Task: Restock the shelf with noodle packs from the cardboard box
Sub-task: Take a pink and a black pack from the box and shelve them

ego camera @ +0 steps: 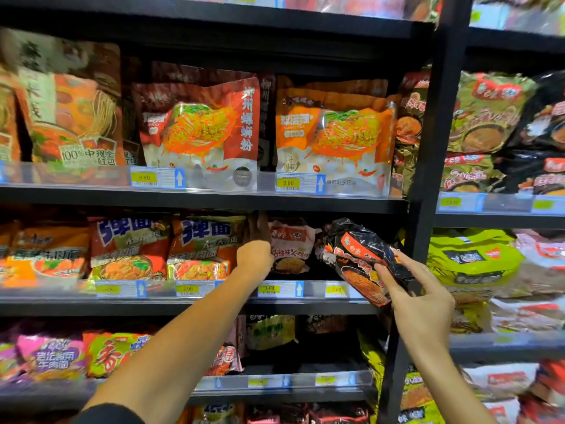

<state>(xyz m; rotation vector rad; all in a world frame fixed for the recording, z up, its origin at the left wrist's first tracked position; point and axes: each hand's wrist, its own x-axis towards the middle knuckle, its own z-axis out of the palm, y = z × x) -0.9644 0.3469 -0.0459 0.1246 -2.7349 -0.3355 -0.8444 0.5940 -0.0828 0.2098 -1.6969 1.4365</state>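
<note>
Black noodle pack (363, 258): tilted, pinched at its lower edge between thumb and fingers of right hand (419, 304), held before the middle shelf (183, 304). Left hand (255, 255): reaches into the shelf beside a pink noodle pack (292, 246); fingers hidden, grip cannot be told.

A shop aisle, black metal shelving (214, 203) in tiers, rows of packaged instant noodles (201, 123) facing out, yellow price tags (143, 178) in clear strips along each shelf edge, more stocked racks to the right
</note>
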